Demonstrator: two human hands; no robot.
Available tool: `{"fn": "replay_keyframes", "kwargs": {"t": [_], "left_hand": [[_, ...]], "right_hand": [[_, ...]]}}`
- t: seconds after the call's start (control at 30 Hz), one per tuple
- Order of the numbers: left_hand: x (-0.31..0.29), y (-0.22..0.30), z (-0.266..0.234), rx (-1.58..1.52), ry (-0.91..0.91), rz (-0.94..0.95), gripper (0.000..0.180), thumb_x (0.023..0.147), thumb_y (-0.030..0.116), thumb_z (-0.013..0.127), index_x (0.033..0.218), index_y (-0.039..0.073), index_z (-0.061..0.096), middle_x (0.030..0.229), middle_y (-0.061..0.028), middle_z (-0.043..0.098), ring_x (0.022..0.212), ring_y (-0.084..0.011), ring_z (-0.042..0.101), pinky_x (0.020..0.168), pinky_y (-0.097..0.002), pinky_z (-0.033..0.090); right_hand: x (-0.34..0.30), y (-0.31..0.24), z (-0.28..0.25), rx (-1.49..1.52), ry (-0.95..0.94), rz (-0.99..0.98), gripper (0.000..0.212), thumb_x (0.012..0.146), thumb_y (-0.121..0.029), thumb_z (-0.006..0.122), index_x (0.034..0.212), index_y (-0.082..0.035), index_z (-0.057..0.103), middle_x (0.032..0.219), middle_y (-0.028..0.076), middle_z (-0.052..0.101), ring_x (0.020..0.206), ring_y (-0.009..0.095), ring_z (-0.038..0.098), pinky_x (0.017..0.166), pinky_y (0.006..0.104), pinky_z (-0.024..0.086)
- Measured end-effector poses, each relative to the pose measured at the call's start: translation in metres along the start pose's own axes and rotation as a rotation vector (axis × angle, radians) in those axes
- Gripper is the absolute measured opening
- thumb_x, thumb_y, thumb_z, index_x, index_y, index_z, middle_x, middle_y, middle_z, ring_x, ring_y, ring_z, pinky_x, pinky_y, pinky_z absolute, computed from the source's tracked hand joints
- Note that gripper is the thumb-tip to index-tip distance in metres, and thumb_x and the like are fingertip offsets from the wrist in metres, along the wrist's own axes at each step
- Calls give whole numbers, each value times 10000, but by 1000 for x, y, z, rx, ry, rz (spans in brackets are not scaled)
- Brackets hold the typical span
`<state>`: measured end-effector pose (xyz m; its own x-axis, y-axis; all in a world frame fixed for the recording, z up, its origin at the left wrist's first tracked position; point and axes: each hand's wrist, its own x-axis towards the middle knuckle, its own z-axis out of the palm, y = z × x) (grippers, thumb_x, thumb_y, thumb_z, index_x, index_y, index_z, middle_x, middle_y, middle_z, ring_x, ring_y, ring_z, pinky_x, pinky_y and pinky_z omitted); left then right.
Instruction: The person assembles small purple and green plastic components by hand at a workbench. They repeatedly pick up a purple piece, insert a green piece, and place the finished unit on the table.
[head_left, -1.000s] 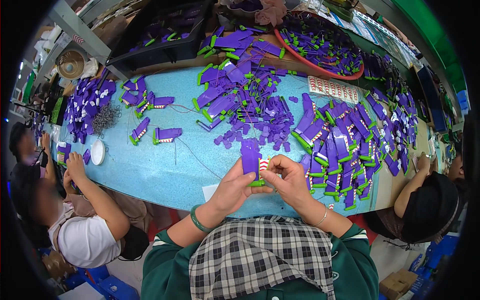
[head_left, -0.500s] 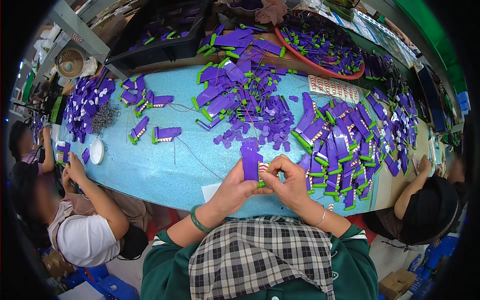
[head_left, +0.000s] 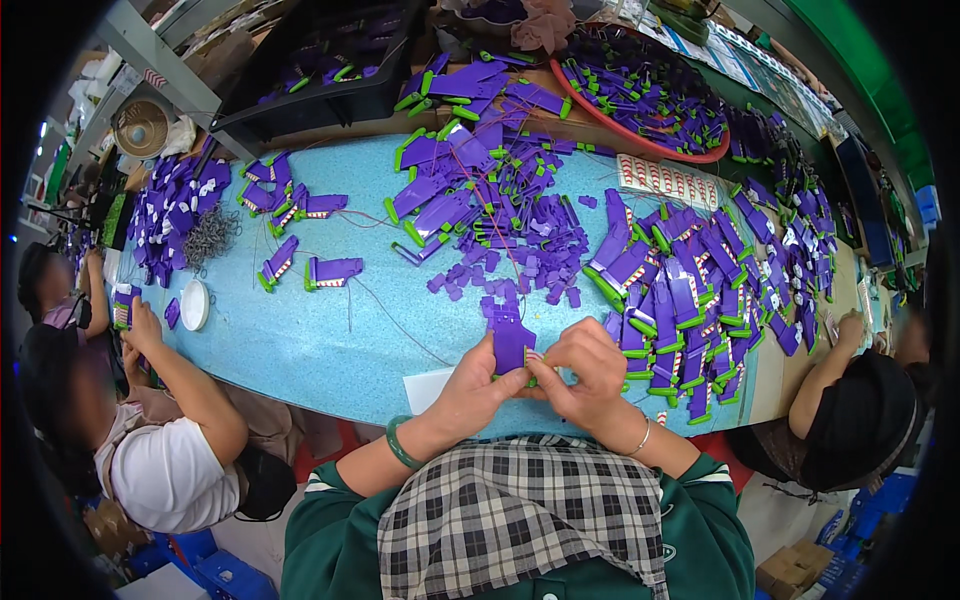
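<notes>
Holding: one flat purple plastic part (head_left: pixel 512 346), green-edged, in your left hand (head_left: pixel 474 383), by the bench (head_left: pixel 310 345)'s near edge; your right hand (head_left: pixel 583 370) narrowed at its side, grip unclear. Apparently done: glossy striped purple-and-green heap (head_left: pixel 690 285), bench's right. Apparently remaining: plainer purple-and-green heap (head_left: pixel 443 208), toward far edge; flat white red-marked sheet (head_left: pixel 666 179) adjoining striped heap.

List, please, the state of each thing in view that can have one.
Flat purple plastic piece, held.
Bare left hand, closed on that piece.
Bare right hand, at the piece's lower right edge; grip unclear.
Black rectangular plastic tray, open, holding purple and green parts.
Round red plastic basin, open, heaped with similar parts.
Sheet of red-and-white striped stickers, lying flat.
Thin grey wiry pieces, tangled.
</notes>
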<state>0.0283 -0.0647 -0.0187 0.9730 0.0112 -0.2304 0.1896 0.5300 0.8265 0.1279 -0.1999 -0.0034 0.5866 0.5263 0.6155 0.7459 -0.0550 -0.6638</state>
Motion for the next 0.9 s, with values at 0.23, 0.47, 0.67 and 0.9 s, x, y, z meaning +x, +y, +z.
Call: {"fn": "replay_keyframes", "kwargs": {"t": [0.23, 0.47, 0.67, 0.9], "left_hand": [[-1, -6, -5, 189, -40, 95, 250, 955, 111, 541, 1175, 42, 444, 1104, -45, 533, 1003, -133, 563, 840, -340, 544], [-1, 8, 4, -183, -105, 45, 313, 1013, 297, 373, 1113, 30, 500, 960, -78, 568, 815, -172, 585, 710, -325, 505], [8, -2, -3, -478, -230, -282, 362, 999, 384, 339, 960, 64, 505, 728, -56, 505, 579, -165, 492, 516, -291, 403], [12, 0, -1, -523, -425, -413, 372, 994, 387, 353, 883, 61, 495, 576, -20, 434, 446, -116, 388, 421, -246, 303]], "right_hand": [[3, -1, -2, -4, 4, -22, 202, 656, -18, 769, 639, -80, 578, 599, 37, 553, 554, 201, 489, 491, 325, 351], [2, 1, 2, 106, -286, 356, 479, 734, -280, 737, 1084, -32, 522, 973, 132, 578, 853, 279, 592, 644, 342, 479], [1, 14, 6, 324, -468, 357, 500, 734, -326, 753, 1069, 3, 583, 1042, 132, 605, 945, 258, 595, 841, 350, 467], [-2, 11, -1, 772, -442, 688, 318, 879, -244, 619, 1050, 23, 642, 1035, 89, 638, 972, 159, 577, 855, 295, 451]]}}
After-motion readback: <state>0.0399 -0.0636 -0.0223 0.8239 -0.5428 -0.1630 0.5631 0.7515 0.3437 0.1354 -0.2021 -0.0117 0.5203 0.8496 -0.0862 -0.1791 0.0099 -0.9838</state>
